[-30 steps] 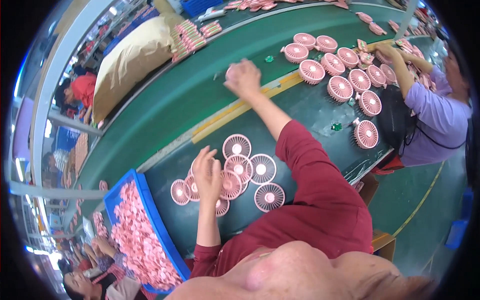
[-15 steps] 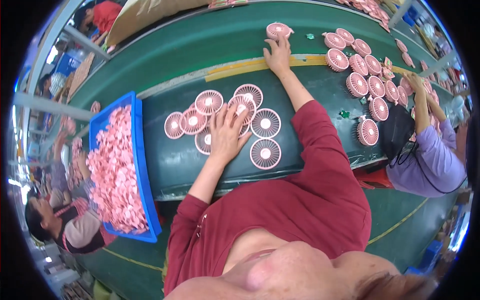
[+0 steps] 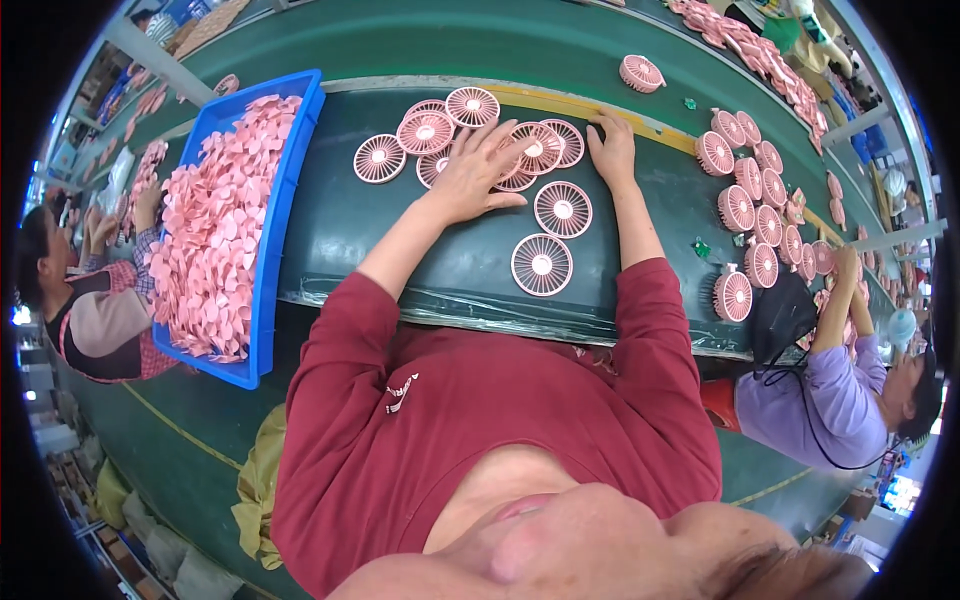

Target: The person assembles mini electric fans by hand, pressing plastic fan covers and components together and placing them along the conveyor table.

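Observation:
My left hand (image 3: 470,178) lies over a loose cluster of round pink fan grilles, its fingers spread on top of them. One pink grille (image 3: 536,148) sits just right of those fingertips, and another grille (image 3: 471,107) is beyond them. Closer to me, two grilles (image 3: 542,265) rest flat on the green work surface. My right hand (image 3: 612,152) is at the far edge of that surface, beside the rightmost grille of the cluster. It holds nothing and its fingers are apart. On the belt beyond stands a pink fan head (image 3: 641,73), away from both hands.
A blue bin (image 3: 268,240) full of pink fan blades stands at my left. Several assembled pink fan heads (image 3: 737,208) crowd the surface to the right, near small green circuit boards (image 3: 701,247). A co-worker in a purple top (image 3: 815,400) works there; another person (image 3: 95,310) is at far left.
My right hand has let go of the fan head on the belt and come back toward me, beside the grilles. My left hand stays on the cluster. The whole view has shifted.

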The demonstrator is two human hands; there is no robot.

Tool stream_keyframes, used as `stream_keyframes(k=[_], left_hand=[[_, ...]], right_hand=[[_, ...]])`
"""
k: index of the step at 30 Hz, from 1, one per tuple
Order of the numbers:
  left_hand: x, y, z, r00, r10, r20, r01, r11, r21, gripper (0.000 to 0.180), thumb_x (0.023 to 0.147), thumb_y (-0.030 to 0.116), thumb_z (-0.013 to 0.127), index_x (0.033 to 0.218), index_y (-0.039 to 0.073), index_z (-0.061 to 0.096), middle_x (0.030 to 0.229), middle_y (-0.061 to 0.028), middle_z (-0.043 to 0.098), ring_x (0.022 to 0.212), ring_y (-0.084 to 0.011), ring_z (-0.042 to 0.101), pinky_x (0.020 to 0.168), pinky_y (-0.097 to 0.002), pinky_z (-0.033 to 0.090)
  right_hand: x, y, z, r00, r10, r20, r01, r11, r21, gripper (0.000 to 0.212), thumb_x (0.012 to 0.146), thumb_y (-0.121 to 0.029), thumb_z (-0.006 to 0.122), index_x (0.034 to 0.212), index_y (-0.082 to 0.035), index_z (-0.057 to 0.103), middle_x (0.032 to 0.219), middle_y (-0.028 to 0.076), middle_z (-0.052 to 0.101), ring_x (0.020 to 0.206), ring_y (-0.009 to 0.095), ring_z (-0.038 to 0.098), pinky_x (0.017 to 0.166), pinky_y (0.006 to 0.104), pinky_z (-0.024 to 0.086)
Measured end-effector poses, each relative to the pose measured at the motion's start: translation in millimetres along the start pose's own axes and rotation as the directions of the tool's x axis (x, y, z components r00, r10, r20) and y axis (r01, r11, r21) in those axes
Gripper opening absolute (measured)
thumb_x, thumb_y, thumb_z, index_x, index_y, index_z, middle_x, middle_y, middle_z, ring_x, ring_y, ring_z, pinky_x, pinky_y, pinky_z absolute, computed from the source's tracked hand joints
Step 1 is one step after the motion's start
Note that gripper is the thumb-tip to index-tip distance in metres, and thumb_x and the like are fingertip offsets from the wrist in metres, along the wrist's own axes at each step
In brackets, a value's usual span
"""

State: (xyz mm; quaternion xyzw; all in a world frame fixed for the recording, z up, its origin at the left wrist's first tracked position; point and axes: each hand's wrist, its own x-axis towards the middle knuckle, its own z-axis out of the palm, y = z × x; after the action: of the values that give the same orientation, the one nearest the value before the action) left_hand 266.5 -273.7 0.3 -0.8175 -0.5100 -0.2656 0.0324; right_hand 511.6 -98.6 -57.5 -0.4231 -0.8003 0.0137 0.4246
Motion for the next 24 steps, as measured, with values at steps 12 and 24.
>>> stream_keyframes(k=[12, 24], left_hand=[[-69.7, 114.3, 13.2, 0.971, 0.154, 0.186, -0.093, 0.949, -0.301, 0.061, 0.077, 0.034, 0.076, 0.131, 0.017, 0.054, 0.141, -0.0080, 0.048, 0.135, -0.0288, 0.041, 0.111, -0.0510, 0.030], [-43.6, 92.3, 0.1, 0.909, -0.416, 0.010, 0.339, 0.725, -0.600, 0.020, 0.098, 0.017, 0.055, 0.105, 0.000, 0.064, 0.089, -0.0167, 0.068, 0.079, -0.0269, 0.069, 0.067, -0.0336, 0.051]], right_hand=[[3.6, 3.8, 5.5, 0.998, 0.026, -0.063, -0.023, 0.999, 0.048, 0.015, 0.080, -0.013, 0.068, 0.092, -0.005, 0.072, 0.112, 0.014, 0.068, 0.109, 0.035, 0.058, 0.097, 0.0427, 0.046], [4.1, 1.7, 0.0, 0.986, 0.089, -0.140, -0.060, 0.979, 0.197, 0.013, 0.080, -0.010, 0.068, 0.090, -0.004, 0.071, 0.098, 0.013, 0.071, 0.098, 0.033, 0.063, 0.089, 0.0416, 0.049]])
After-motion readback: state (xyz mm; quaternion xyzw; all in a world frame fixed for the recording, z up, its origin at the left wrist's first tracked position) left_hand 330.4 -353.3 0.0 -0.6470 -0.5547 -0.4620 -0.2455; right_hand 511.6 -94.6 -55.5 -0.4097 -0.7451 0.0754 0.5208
